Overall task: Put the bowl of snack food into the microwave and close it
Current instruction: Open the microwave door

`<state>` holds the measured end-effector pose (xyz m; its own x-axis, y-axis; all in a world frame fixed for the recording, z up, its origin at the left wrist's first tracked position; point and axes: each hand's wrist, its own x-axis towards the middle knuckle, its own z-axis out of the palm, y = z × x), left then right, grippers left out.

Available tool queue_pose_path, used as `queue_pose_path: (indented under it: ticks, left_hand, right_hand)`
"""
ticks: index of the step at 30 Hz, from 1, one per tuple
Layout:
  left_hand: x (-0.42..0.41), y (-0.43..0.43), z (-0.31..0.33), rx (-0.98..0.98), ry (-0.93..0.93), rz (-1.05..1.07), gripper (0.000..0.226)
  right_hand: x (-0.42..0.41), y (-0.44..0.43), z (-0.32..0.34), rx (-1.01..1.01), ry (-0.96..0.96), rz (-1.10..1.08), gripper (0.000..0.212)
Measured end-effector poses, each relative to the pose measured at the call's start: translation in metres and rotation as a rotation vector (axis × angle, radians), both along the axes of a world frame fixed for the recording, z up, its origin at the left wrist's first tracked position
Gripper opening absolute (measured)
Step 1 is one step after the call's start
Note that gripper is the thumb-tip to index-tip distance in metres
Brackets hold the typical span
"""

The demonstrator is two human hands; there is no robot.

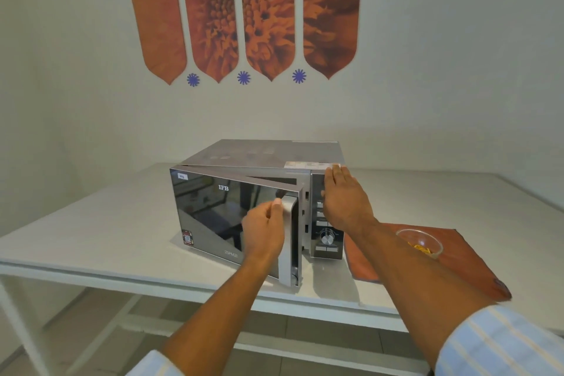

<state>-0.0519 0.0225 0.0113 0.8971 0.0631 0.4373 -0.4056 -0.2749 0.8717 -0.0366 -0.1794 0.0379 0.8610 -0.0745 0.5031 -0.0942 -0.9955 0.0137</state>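
There is one microwave (259, 192) on the white surface (91, 232), and it sits near the middle. Its shiny door (225, 214) hangs on the left side and is partly open, swung a little way out toward the person. The left hand (264, 230) is closed around the silver handle (288, 223) at the door's free edge, with the thumb on the front of it. Just to the right, the right hand (345, 195) lies flat and open on the button panel (326, 223), with the fingers spread up to the top front corner. It grips nothing; it looks like it is holding the box steady.

Farther right, one orange cloth (457, 265) lies on the surface beside the microwave. On it stands one clear bowl (419, 243) with a few yellow snack bits at the bottom. The right forearm passes in front of part of the cloth. The bowl is well apart from both hands and is not yet inside.

So the step in hand looks like opening the door. I think the door must swing much wider first, since the gap is too thin for a bowl. Next, a hand must let go, reach right, lift the bowl level so the snacks do not spill, and set it inside. Then the door can be pushed shut.

Count: two hands, one microwave, one cloth, one bowl.
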Motion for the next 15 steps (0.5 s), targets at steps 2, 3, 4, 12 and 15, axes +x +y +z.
queue_pose_path:
  ticks: [2,3,4,12,15]
  left_hand:
    - [0.001,0.011,0.016,0.059,-0.143,0.109,0.028]
    - [0.003,0.015,0.028,0.102,-0.210,0.157,0.027]
    - [0.007,0.019,0.040,0.162,-0.264,0.180,0.028]
    - [0.016,0.029,0.092,0.932,-0.060,0.194,0.051]
    - [0.006,0.030,0.090,0.966,-0.018,0.185,0.053]
  right_hand:
    - [0.000,0.000,0.000,-0.001,0.005,0.002,0.074]
    - [0.000,-0.001,0.000,-0.004,0.009,0.003,0.073]
    - [0.000,-0.002,0.001,-0.005,0.016,0.004,0.073]
    - [-0.001,-0.004,0.004,0.008,0.061,0.013,0.076]
    - [-0.002,-0.006,0.004,0.008,0.051,0.026,0.074]
